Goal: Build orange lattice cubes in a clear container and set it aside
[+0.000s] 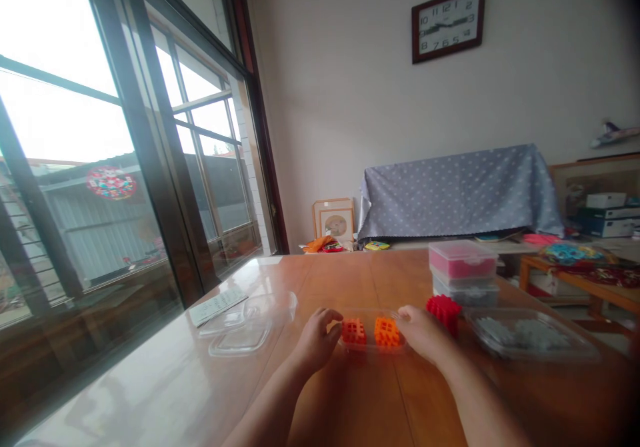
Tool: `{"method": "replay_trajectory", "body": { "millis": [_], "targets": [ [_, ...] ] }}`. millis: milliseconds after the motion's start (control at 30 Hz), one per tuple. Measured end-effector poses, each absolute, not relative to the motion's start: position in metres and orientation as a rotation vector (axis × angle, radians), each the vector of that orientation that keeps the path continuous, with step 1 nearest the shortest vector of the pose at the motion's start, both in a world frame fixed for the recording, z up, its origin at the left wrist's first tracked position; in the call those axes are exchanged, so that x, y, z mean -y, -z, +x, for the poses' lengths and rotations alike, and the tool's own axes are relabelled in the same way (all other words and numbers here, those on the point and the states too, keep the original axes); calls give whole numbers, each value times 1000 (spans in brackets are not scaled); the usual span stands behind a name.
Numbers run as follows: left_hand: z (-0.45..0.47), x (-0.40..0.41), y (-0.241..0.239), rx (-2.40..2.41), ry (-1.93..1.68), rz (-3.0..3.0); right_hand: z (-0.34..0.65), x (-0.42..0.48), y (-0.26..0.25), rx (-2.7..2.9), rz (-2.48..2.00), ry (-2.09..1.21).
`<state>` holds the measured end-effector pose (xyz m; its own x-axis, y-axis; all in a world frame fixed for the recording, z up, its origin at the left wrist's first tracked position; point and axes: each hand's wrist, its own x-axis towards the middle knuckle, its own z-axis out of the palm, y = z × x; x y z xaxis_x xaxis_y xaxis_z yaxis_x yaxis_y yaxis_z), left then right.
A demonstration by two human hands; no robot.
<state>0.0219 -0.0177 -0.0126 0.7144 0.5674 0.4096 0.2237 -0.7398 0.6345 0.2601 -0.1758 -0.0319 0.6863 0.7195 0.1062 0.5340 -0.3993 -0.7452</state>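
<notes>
A clear plastic container (371, 349) sits on the table in front of me, with an orange-red interlocking block piece (354, 331) at its left and an orange one (387, 332) at its right. My left hand (319, 338) curls its fingers and thumb around the container's left end. At the opposite end, my right hand (421, 332) grips the rim, its fingertips partly hidden. Just beyond the right hand stands a red spiky block piece (444, 312).
Clear lids (243, 337) and a printed sheet (218, 307) lie at the left. Two stacked boxes, the upper one pink (463, 260), stand at the back right. A clear tray (583, 352) of grey pieces is at the right. A window (150, 167) borders the left side.
</notes>
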Motion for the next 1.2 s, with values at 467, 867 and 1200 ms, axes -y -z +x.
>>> {"method": "replay_trajectory", "body": {
  "millis": [467,867,1200],
  "targets": [
    [22,19,21,-577,-840,2240,253,173,35,878,-2023,-335],
    [0,16,8,-743,-823,2212,227,161,39,1001,-1998,-344],
    [-16,25,-10,-509,-902,2486,222,157,44,1005,-2042,-340]
  ]
}}
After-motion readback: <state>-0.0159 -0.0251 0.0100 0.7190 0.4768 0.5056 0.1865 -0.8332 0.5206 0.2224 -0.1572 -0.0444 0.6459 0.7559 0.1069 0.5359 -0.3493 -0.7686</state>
